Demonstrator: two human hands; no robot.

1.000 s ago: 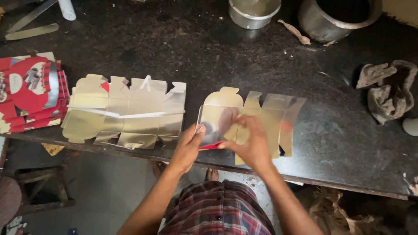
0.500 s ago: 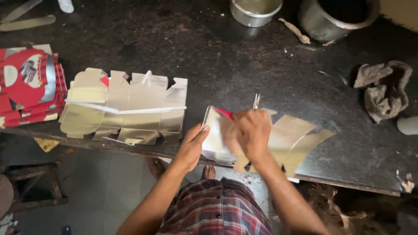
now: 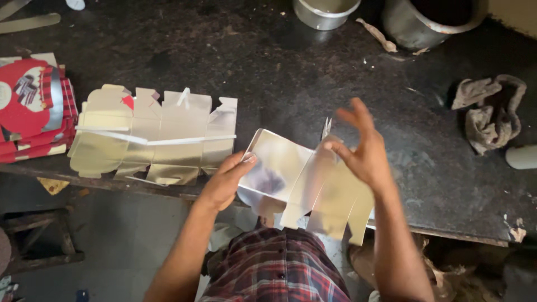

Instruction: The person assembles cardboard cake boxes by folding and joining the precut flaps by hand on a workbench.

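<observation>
Left hand pinches in a grip; right hand spreads open fingers.

Motion is smearing the right hand, so its fingertips are blurring into the silver carton blank, whose lower flaps are trailing out of focus over the plaid shirt, itself running off the bottom edge. The top edge is cutting off two metal pots at upper centre and upper right, and the left edge is clipping the red printed stack, whose print is staying too small to make out. At right centre, a pale object is running off the right edge, kind not determinable.
</observation>
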